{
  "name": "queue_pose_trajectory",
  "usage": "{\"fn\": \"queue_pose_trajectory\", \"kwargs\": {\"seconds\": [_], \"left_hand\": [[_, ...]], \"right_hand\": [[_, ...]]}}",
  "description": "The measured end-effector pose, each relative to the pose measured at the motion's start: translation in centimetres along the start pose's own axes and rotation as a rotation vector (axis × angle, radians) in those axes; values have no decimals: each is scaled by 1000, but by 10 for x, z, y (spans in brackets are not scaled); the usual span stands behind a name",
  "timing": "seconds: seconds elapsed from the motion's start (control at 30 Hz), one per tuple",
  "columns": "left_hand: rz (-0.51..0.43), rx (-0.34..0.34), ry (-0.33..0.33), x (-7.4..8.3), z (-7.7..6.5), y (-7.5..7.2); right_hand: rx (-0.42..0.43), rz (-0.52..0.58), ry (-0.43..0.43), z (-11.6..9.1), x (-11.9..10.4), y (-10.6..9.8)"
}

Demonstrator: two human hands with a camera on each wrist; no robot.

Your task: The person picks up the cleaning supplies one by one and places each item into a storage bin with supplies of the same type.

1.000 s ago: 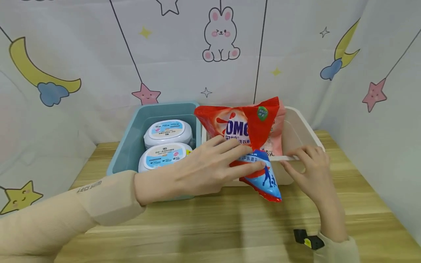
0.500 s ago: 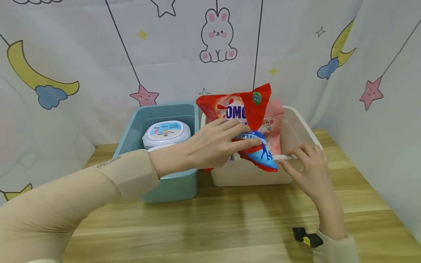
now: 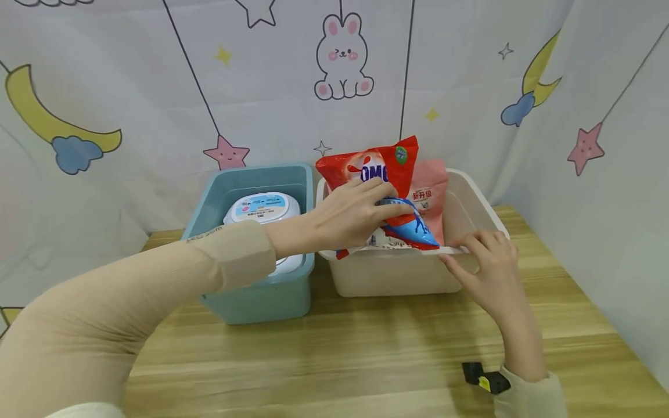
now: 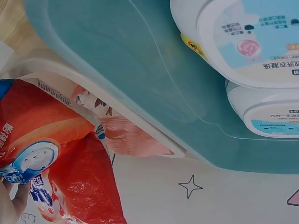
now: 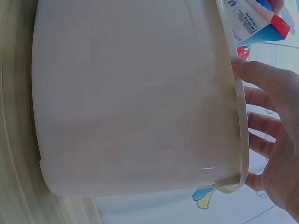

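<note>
My left hand [image 3: 347, 217] grips a red and blue OMO laundry detergent bag [image 3: 402, 177] by its middle, over the left part of a white plastic bin [image 3: 397, 276]. The bag tilts, its blue corner at the bin's front rim. In the left wrist view the red detergent bag [image 4: 88, 172] hangs by the bin's edge, with only fingertips of that hand showing. My right hand [image 3: 488, 273] holds the bin's front rim near the right corner. In the right wrist view the thumb of the right hand [image 5: 278, 107] lies outside the rim and the fingers inside.
A pink bag [image 3: 432, 203] stands inside the white bin, behind the detergent. Left of it is a teal bin [image 3: 272, 302] holding white tubs [image 3: 261, 206] with blue labels. Both bins stand on a wooden table [image 3: 366, 360] before a printed curtain [image 3: 261, 104].
My left hand has carried the detergent bag up from in front of the white bin, then back and down over it. My right hand has stayed on the rim.
</note>
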State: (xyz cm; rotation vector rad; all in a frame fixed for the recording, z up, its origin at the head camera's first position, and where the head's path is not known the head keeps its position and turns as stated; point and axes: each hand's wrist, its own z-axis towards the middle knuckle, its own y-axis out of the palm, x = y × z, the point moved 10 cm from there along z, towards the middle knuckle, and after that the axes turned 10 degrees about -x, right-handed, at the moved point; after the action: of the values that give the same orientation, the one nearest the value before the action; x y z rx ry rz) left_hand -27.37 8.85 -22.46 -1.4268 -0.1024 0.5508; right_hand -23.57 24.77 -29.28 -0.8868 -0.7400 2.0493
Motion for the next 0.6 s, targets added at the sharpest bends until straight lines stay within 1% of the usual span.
{"fn": "queue_pose_trajectory", "kwargs": {"seconds": [0.17, 0.3, 0.43, 0.6], "left_hand": [[-71, -64, 1, -7, 9, 10], [-135, -85, 5, -10, 15, 16], [-168, -108, 13, -11, 24, 21], [-190, -152, 10, -12, 35, 29]], "right_hand": [[4, 5, 0, 0, 0, 0], [2, 6, 0, 1, 0, 0], [-1, 3, 4, 1, 1, 0], [-2, 2, 11, 1, 2, 0]]}}
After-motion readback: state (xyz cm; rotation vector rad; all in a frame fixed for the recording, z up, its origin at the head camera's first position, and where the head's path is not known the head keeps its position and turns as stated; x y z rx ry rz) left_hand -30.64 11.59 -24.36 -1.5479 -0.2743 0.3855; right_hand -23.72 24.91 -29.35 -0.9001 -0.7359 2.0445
